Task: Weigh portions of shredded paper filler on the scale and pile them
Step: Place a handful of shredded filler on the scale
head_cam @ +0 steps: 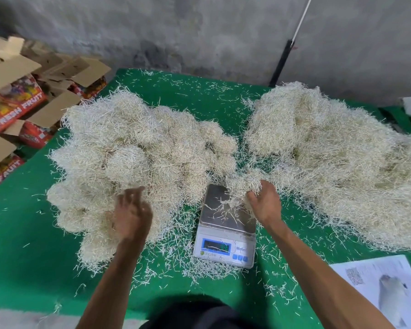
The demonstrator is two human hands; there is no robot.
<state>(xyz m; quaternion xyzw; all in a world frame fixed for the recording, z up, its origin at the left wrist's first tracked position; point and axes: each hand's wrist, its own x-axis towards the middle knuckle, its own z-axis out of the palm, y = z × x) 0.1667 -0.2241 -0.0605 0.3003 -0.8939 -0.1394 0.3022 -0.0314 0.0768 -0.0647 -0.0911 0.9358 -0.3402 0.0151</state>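
A digital scale [226, 227] stands on a green table [29, 245], near its front edge and midway between two heaps of shredded paper. Its steel pan carries only a few loose strands; the display is lit, but the reading is too blurred to tell.

Left of the scale lies the left pile [133, 157], made up of rounded clumps packed side by side. Right of the scale lies the right pile [337, 167], larger and looser, running out of view at the right. Stray shreds litter the table all around the scale.

The right hand [263, 203] is at the scale's far right corner, fingers curled into a tuft of paper [241, 186] that trails over the edge of the pan and joins the fringe of the right pile. The left hand [132, 213] is just left of the scale, over the near edge of the left pile, fingers spread and relaxed, gripping nothing; it is motion-blurred.

Well left of the scale, beyond the table edge, stand open cartons [17, 100] printed "FRESH FRUIT". Right of the scale and nearer the person, a printed sheet [377, 286] lies on the table corner.
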